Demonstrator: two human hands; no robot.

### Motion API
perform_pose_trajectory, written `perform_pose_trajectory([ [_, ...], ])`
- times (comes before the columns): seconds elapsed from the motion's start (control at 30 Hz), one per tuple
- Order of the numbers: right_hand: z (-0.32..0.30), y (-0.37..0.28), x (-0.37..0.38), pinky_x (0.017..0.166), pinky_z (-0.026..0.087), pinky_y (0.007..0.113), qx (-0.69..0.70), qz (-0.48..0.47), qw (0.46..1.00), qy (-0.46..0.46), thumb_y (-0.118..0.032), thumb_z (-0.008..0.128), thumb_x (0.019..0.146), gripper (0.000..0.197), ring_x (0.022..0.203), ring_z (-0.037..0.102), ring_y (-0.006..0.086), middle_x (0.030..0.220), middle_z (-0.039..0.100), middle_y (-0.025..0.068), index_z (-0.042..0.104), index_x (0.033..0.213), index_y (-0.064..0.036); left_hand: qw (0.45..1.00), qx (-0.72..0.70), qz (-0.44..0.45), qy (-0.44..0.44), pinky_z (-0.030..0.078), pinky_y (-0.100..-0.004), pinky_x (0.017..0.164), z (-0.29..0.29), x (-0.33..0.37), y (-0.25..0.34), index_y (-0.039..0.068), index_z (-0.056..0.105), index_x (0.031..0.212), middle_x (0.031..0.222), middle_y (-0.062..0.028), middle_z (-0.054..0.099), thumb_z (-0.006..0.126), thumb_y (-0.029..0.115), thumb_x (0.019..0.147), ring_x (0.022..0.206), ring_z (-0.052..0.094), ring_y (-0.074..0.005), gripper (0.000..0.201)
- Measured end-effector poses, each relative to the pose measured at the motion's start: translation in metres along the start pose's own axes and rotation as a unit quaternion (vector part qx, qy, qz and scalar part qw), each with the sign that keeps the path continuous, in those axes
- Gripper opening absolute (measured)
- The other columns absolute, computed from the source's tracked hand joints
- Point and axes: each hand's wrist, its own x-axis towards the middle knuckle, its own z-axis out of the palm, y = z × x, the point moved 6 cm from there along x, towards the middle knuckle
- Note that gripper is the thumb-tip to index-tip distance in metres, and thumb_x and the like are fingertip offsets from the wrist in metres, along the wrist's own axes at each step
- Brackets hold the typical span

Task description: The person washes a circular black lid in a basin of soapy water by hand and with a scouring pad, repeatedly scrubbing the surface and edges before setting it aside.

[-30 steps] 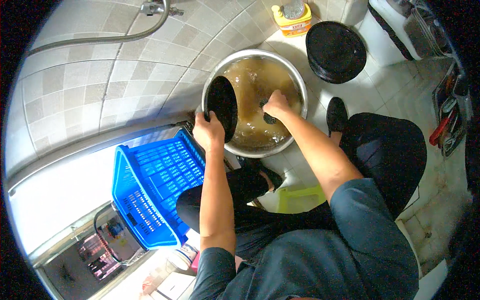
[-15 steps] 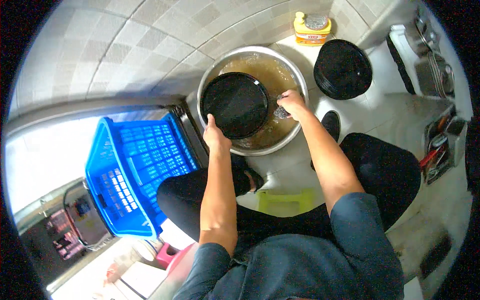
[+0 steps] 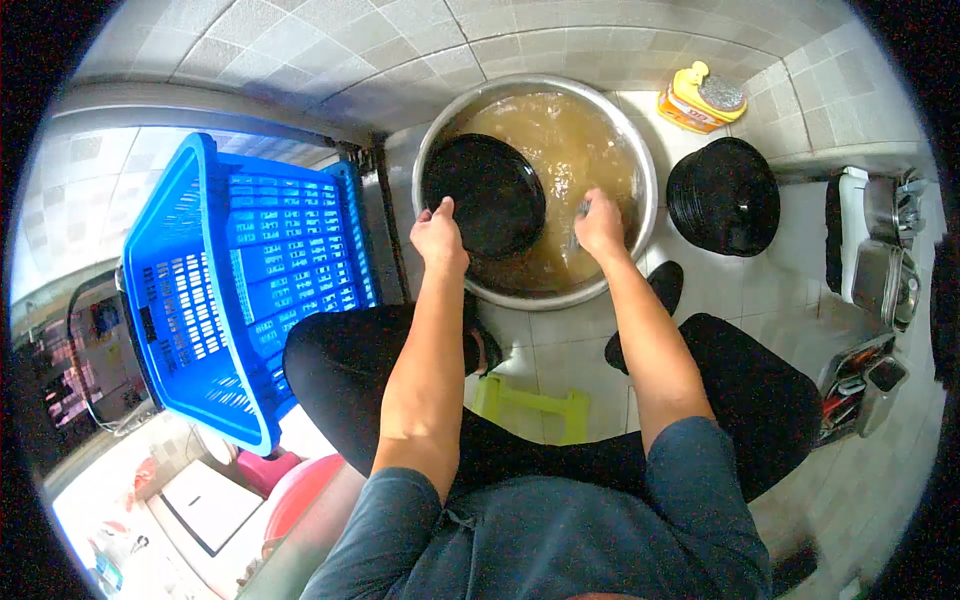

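A round black plate (image 3: 487, 190) is held by its near rim in my left hand (image 3: 440, 238), tilted over the left side of a wide metal basin (image 3: 647, 190). Murky brownish water (image 3: 560, 125) with some froth fills the basin. At the basin's right side, my right hand (image 3: 600, 226) is closed on a grey metal scourer (image 3: 577, 222), which shows only in part beside the fingers. The scourer is apart from the plate, above the water.
Right of the basin stands a stack of black plates (image 3: 722, 197). Behind it, a yellow bottle (image 3: 690, 105) stands by another scourer (image 3: 722, 93). A blue crate (image 3: 300, 235) is at left, a green stool (image 3: 535, 400) below me. Metal containers (image 3: 880, 285) line the right.
The view has shifted, so the surroundings sit differently in the picture. My left hand has slid a little along the plate's rim, and the plate is tilted more. The scourer is less visible.
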Motion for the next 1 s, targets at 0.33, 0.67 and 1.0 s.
perform_pose_trajectory([
  [0.33, -0.017, -0.14, -0.041, 0.089, 0.051, 0.035, 0.313, -0.29, 0.895, 0.13, -0.006, 0.073, 0.081, 0.051, 0.101, 0.064, 0.0235, 0.116, 0.063, 0.0134, 0.051, 0.128, -0.0034, 0.988, 0.124, 0.055, -0.079, 0.047, -0.0305, 0.066, 0.017, -0.044, 0.039, -0.006, 0.061, 0.101, 0.087, -0.0087, 0.064, 0.064, -0.005, 0.073, 0.072, 0.057, -0.0186, 0.028],
  [0.67, -0.019, -0.161, -0.048, 0.099, 0.049, 0.044, 0.188, -0.428, 0.869, 0.162, -0.003, 0.059, 0.088, 0.031, 0.114, 0.062, 0.0354, 0.123, 0.064, 0.0188, 0.063, 0.119, -0.0019, 0.972, 0.087, 0.025, -0.215, 0.043, -0.0286, 0.058, 0.023, -0.044, 0.023, -0.002, 0.063, 0.095, 0.077, -0.0057, 0.062, 0.053, -0.011, 0.066, 0.065, 0.054, -0.0176, 0.031],
  [1.0, -0.015, -0.161, -0.056, 0.086, 0.051, 0.048, 0.201, -0.338, 0.907, 0.152, -0.006, 0.063, 0.078, 0.025, 0.098, 0.063, 0.0381, 0.1, 0.066, 0.0209, 0.066, 0.102, -0.0001, 0.974, 0.082, 0.051, -0.206, 0.046, -0.0283, 0.061, 0.028, -0.052, 0.036, -0.002, 0.065, 0.089, 0.084, -0.0063, 0.066, 0.05, -0.012, 0.064, 0.07, 0.059, -0.0206, 0.031],
])
